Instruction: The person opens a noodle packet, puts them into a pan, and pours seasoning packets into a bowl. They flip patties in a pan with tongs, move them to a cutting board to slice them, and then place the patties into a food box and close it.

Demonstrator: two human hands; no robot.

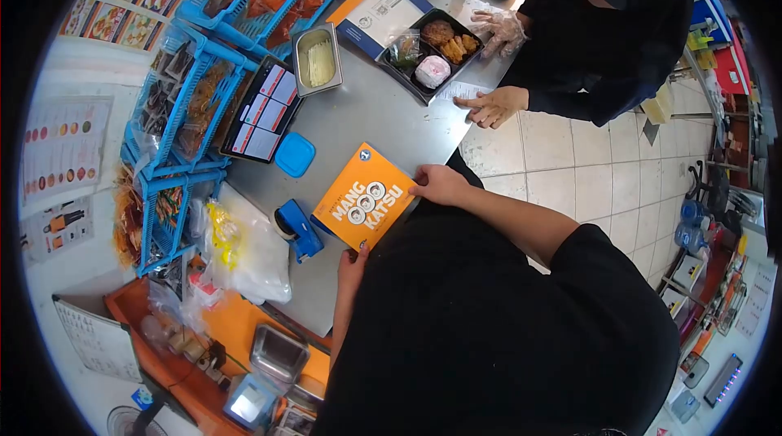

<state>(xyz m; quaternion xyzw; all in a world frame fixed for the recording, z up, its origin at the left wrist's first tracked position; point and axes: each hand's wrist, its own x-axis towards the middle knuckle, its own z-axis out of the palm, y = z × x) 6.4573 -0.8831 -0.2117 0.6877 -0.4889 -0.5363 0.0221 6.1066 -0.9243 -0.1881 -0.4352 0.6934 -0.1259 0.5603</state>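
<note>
Head view: "MANG KATSU" orange box [364, 206]

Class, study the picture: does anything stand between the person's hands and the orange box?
Nothing visible does. The right hand and left hand touch the orange box at two corners; the blue dispenser lies beside it.

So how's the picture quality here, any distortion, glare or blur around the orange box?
Head view: strong fisheye, black circular border, lines bowed near the rim; lighting soft and even, only mild sheen on the metal counter; the orange box, between left hand and right hand, is sharp with readable lettering; things at the rim look smeared.
</note>
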